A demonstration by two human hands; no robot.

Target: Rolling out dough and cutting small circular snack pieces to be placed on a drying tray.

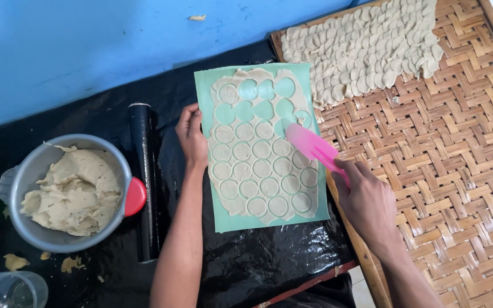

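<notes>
A: Wide view first: the woven bamboo tray [429,171] fills the right side, with a heap of cut dough discs [366,45] piled at its far end.

B: And on the black-covered bench [258,268], a grey bowl [35,165] of raw dough [72,191] sits beside a black rolling pin [144,182].

A: Centre stage, the green mat [223,219] carries a thin dough sheet [263,171] scored into rounds; the top rows are already lifted out.

B: Left hand [192,137] pins the mat's left edge, fingers curled over it. Right hand [366,199] is closed around a pink scraper [309,145], blade lying on the sheet's right side.

A: Those rounds look soft, light and tear-prone, I'd say. Best slid under from the edge with the blade, not pinched.
</notes>
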